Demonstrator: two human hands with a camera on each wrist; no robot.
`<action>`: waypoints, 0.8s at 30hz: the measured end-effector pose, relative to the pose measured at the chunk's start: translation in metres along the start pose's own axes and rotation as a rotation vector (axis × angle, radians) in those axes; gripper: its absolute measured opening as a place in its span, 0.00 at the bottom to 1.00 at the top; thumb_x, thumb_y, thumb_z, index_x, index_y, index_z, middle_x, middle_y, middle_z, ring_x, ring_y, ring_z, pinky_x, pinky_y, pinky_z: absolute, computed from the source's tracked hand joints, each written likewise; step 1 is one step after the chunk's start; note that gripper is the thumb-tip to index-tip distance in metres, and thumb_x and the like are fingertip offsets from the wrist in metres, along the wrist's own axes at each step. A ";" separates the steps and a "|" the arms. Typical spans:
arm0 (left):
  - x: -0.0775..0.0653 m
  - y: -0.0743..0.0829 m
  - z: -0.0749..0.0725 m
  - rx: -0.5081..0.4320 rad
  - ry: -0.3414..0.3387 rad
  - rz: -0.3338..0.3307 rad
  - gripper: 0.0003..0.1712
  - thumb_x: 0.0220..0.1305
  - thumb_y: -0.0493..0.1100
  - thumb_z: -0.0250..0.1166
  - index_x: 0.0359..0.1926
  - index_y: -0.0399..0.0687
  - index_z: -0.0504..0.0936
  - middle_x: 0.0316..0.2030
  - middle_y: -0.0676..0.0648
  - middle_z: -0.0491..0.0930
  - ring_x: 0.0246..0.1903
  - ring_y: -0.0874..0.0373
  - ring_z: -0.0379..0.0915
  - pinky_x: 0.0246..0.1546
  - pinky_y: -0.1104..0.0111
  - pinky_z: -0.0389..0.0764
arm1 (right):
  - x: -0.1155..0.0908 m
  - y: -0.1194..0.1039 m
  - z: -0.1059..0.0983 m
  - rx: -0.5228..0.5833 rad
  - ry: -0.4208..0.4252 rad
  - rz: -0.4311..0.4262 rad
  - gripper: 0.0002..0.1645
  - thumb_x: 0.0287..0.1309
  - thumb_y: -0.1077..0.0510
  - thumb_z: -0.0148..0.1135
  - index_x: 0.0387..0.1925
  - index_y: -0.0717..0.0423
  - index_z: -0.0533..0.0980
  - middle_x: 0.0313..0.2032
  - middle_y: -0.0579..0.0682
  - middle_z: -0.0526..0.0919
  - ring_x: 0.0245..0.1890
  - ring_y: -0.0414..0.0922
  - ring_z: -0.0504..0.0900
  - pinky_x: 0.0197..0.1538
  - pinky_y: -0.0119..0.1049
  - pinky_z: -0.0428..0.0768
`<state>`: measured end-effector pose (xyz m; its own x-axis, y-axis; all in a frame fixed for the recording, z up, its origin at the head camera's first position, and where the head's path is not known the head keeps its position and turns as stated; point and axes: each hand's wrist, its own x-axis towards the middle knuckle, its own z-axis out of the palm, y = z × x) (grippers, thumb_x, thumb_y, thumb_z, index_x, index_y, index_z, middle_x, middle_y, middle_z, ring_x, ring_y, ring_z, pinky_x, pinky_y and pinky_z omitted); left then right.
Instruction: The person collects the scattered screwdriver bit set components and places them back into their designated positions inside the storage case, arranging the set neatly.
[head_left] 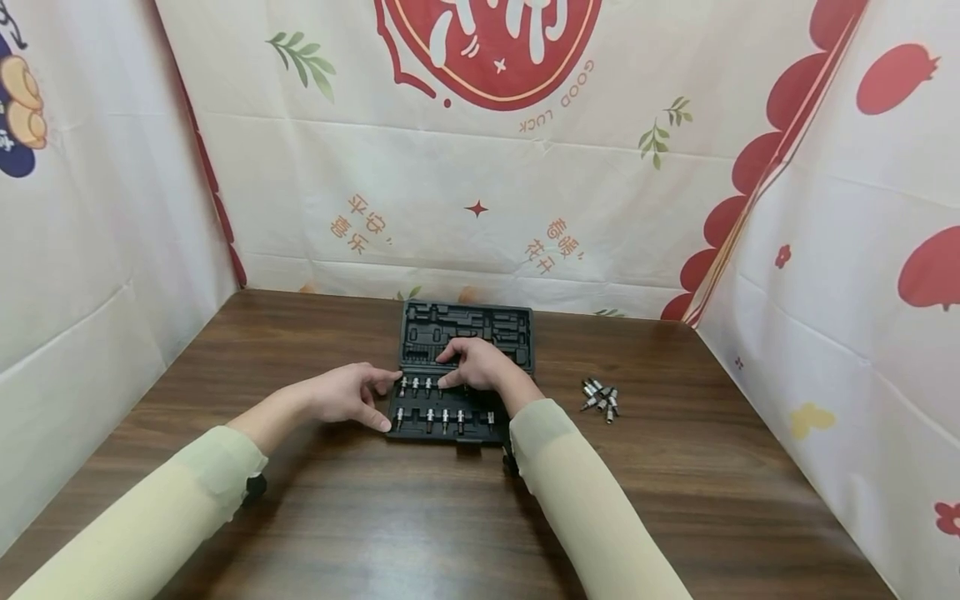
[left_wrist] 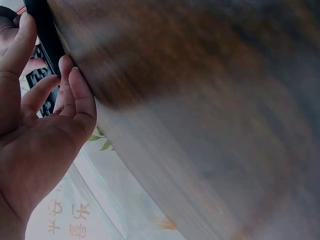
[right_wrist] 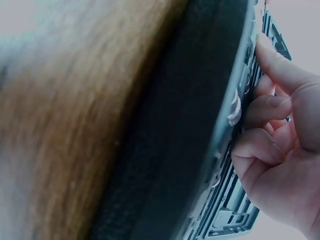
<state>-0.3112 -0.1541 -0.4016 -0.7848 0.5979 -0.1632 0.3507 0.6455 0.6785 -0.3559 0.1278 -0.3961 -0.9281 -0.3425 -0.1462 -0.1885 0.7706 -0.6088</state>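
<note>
A black tool case (head_left: pixel 429 436) lies with its lid (head_left: pixel 468 319) raised at the back. Short silver bit sockets (head_left: pixel 446 419) stand in two rows in its base. At the left end, my left hand (head_left: pixel 348 395) touches the case, thumb by the front corner and index finger near the hinge; the left wrist view shows its fingers (left_wrist: pixel 82 100) against the edge. My right hand (head_left: pixel 480 364) reaches over the base, its thumb (right_wrist: pixel 280 65) pressing down at a bit socket in the back row. Thumb and index finger are apart. The hand hides part of that row.
On the wooden table (head_left: pixel 360 517), right of the case, lies a small heap of loose bit sockets (head_left: pixel 600 398). Printed cloth (head_left: pixel 450 233) hangs behind the table and along both sides.
</note>
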 end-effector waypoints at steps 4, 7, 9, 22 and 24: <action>0.000 0.000 0.001 -0.006 0.002 -0.008 0.55 0.62 0.49 0.84 0.82 0.37 0.68 0.59 0.37 0.79 0.40 0.58 0.82 0.47 0.63 0.82 | -0.001 -0.002 -0.001 -0.007 -0.004 0.004 0.21 0.65 0.52 0.81 0.58 0.43 0.87 0.37 0.50 0.81 0.33 0.46 0.74 0.44 0.41 0.75; 0.000 -0.001 0.002 -0.011 0.005 -0.023 0.55 0.62 0.50 0.85 0.82 0.39 0.68 0.59 0.37 0.79 0.41 0.57 0.82 0.47 0.63 0.81 | -0.003 -0.003 -0.001 -0.009 -0.006 0.010 0.21 0.65 0.52 0.81 0.58 0.43 0.86 0.37 0.51 0.81 0.33 0.46 0.75 0.44 0.41 0.75; -0.001 0.000 0.003 -0.020 0.004 -0.028 0.55 0.61 0.50 0.85 0.82 0.39 0.68 0.59 0.37 0.79 0.41 0.56 0.82 0.46 0.63 0.81 | -0.003 -0.003 -0.001 -0.004 -0.005 0.014 0.21 0.65 0.52 0.81 0.57 0.43 0.86 0.37 0.50 0.81 0.34 0.46 0.75 0.45 0.41 0.75; -0.002 0.002 0.003 -0.024 0.003 -0.036 0.55 0.61 0.49 0.85 0.82 0.40 0.68 0.60 0.37 0.79 0.41 0.56 0.81 0.46 0.63 0.80 | -0.006 -0.002 0.001 0.014 0.012 0.015 0.20 0.64 0.53 0.82 0.56 0.43 0.87 0.37 0.50 0.81 0.33 0.46 0.74 0.44 0.40 0.74; -0.001 0.002 0.002 -0.022 0.002 -0.038 0.55 0.62 0.50 0.85 0.83 0.40 0.68 0.60 0.37 0.79 0.41 0.57 0.81 0.46 0.63 0.80 | -0.006 -0.002 0.002 0.014 0.019 0.017 0.20 0.63 0.53 0.82 0.56 0.44 0.87 0.36 0.50 0.81 0.33 0.46 0.74 0.44 0.40 0.74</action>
<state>-0.3088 -0.1526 -0.4018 -0.7983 0.5722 -0.1876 0.3092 0.6569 0.6877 -0.3494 0.1270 -0.3950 -0.9369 -0.3195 -0.1417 -0.1685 0.7681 -0.6177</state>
